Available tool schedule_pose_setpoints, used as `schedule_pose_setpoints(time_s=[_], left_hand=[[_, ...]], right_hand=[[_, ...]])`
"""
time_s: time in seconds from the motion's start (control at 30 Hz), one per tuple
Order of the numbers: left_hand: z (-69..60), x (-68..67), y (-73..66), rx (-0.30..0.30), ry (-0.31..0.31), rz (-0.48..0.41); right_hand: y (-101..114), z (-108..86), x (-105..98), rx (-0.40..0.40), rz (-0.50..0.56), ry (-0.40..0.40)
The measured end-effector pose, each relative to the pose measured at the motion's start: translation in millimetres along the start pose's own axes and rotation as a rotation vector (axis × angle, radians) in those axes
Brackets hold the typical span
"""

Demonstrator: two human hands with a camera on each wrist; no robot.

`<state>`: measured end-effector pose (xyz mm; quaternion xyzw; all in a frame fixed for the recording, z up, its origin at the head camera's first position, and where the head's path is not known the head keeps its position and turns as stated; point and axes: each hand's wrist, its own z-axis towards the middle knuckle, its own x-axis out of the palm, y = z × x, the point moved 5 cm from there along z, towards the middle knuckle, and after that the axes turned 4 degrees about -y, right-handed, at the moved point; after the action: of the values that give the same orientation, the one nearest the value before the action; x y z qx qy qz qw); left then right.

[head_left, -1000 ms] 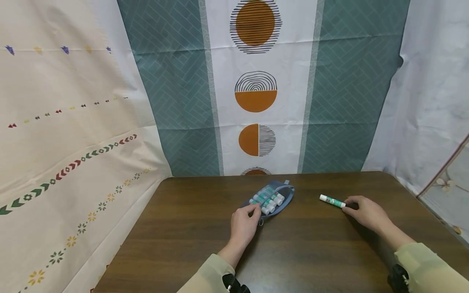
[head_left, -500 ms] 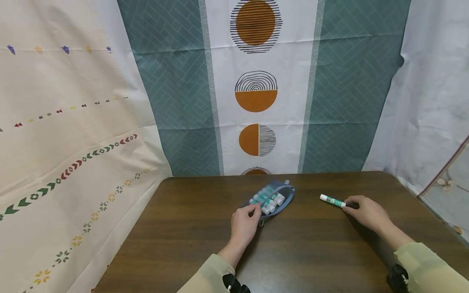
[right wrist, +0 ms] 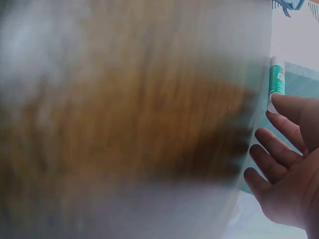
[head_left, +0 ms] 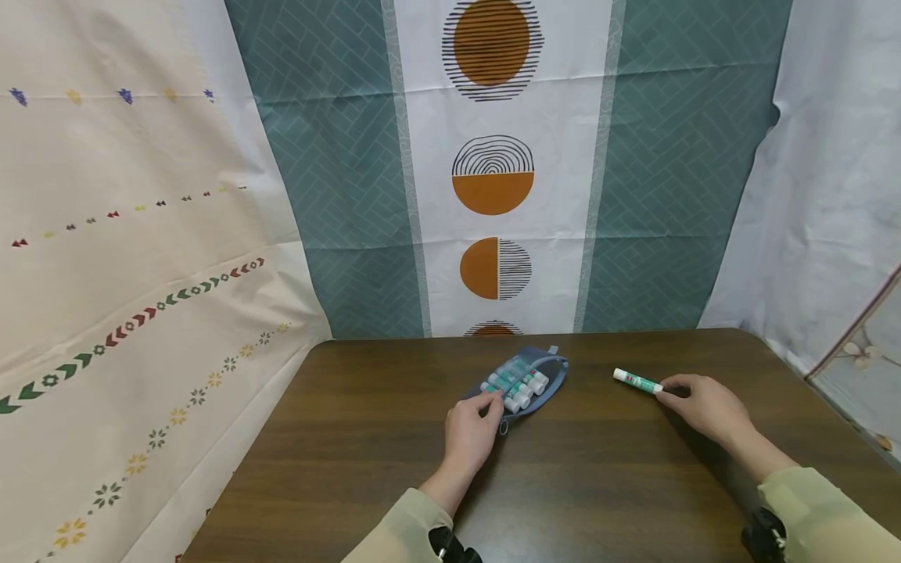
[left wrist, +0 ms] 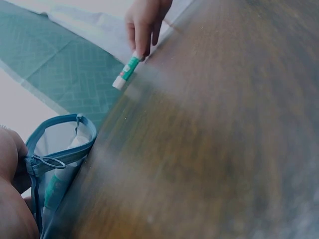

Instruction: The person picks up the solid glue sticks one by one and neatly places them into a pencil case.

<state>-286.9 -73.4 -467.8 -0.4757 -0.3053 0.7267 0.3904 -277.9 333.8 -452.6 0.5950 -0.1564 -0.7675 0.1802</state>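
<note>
A blue zippered pouch [head_left: 554, 385] with a see-through side lies on the table, its mouth spread wide toward the right. Several green-and-white glue sticks [head_left: 522, 389] are inside it, white ends showing. My left hand [head_left: 470, 428] pinches the pouch's near edge between thumb and finger. In the left wrist view the zip pull ring [left wrist: 50, 162] hangs by that hand. To the right, my right hand [head_left: 707, 408] pinches one end of a single glue stick [head_left: 637, 381]. The right wrist view shows thumb and forefinger on its white end, the other fingers spread apart.
The brown wooden table [head_left: 366, 469] extends in front of both hands. A patterned green and white cloth [head_left: 352, 195] hangs behind its far edge. Pale cloths hang at the left [head_left: 141, 313] and right [head_left: 809, 195]. Dark straps circle both wrists.
The glue stick in my right hand has shifted very slightly up and to the left. My left hand and the pouch stay nearly still.
</note>
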Motion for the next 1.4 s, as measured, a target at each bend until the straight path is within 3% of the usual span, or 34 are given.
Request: schedule_pose_setpoints(time_s=[0.43, 0.93, 1.4], left_hand=[[-0.6, -0.6, 1.7, -0.004, -0.002, -0.017], [-1.5, -0.8, 2.5, -0.004, -0.005, -0.008], [-0.9, -0.5, 2.2, 0.016, -0.011, -0.012]], right_hand=[[37, 0.9, 8, -0.007, 0.054, 0.014], [87, 3.9, 20, -0.069, 0.095, 0.018], [117, 17.1, 44, -0.047, 0.127, 0.051]])
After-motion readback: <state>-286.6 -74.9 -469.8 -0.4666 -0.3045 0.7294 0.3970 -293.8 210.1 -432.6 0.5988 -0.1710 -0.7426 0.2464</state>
